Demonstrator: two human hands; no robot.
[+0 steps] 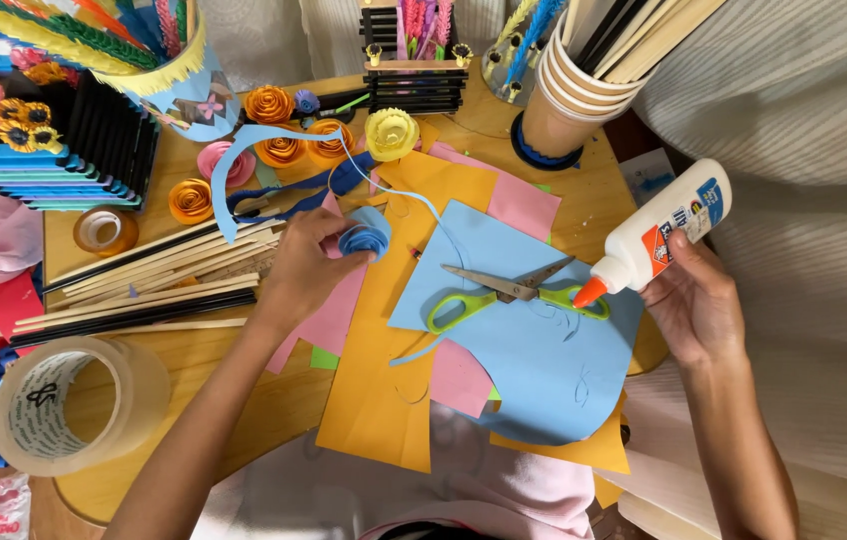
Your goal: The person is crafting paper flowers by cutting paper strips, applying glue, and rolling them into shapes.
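- Tape roll (79,405) — lower left, at the counter (274,410) edge.
- Blue sheet (534,380) lies on orange paper (384,400), centre; scissors (514,292) rest on top.
- Right hand (694,300), right of frame, grips a glue bottle (659,232), tip tilted down-left.
- Left hand (309,262) pinches a blue rose (366,235) — centre, above pink paper (339,310).
- Paper roses (284,140) sit farther back.

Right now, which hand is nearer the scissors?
Right. The right hand, holding the glue bottle, sits just right of the scissors; the left hand, pinching a blue paper rose, is farther off, up-left.
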